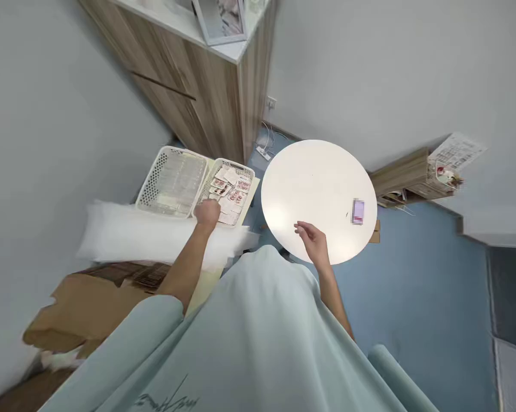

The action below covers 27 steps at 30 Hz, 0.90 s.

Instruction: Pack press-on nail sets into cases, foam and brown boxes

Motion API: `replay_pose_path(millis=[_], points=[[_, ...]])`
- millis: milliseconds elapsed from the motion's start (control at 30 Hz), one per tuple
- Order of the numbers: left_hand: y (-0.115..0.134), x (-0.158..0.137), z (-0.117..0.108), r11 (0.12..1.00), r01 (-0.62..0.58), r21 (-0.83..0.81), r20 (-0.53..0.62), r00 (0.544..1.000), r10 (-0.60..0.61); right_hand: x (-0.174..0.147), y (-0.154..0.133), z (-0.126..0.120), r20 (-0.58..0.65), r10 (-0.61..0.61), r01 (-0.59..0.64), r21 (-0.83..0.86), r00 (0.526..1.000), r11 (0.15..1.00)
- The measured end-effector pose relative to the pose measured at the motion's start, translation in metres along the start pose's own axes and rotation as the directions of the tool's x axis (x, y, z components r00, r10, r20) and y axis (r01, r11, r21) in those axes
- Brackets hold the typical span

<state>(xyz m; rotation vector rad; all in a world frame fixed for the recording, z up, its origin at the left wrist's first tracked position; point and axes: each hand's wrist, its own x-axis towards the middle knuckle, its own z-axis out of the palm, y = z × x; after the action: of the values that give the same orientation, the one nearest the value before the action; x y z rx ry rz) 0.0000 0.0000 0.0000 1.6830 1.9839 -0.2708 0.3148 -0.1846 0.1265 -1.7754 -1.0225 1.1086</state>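
Observation:
My left hand (207, 213) is at the near left corner of a white plastic basket (248, 171) of small printed packets (235, 197). Its fingers look curled in, and whatever they hold is hidden from view. Left of it stands a second white basket (148, 182) with clear plastic bags (178, 177) inside. Over the near edge of a round white table (313, 183) hovers my right hand (314, 241), thumb and fingers slightly apart with nothing visible between them. A small purple-and-pink item (358, 212), blurred, lies toward the table's right side.
A wood-grain cabinet (215, 109) with a picture frame (223, 20) on top rises behind the baskets. White plastic wrap (141, 234) and brown cardboard (90, 309) lie at the left. A power strip (263, 153) rests on the blue floor (429, 286); a low wooden shelf (404, 171) stands right.

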Motion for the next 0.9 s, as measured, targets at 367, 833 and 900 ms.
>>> replay_pose_path(millis=[367,833,900], points=[[0.059,-0.081,-0.012,0.465,-0.133,-0.875,-0.093,0.990,0.108,0.039,0.008,-0.024,0.160,-0.075,0.067,0.054,0.984,0.996],[0.192,-0.154,-0.035,0.345,-0.158,-0.925,0.036,0.868,0.495,0.037,0.024,-0.086,0.179,-0.005,-0.051,0.304,0.984,0.951],[0.201,-0.156,-0.033,0.293,-0.114,-0.949,0.062,0.845,0.531,0.033,0.025,-0.091,0.186,0.000,-0.069,0.365,0.982,0.928]])
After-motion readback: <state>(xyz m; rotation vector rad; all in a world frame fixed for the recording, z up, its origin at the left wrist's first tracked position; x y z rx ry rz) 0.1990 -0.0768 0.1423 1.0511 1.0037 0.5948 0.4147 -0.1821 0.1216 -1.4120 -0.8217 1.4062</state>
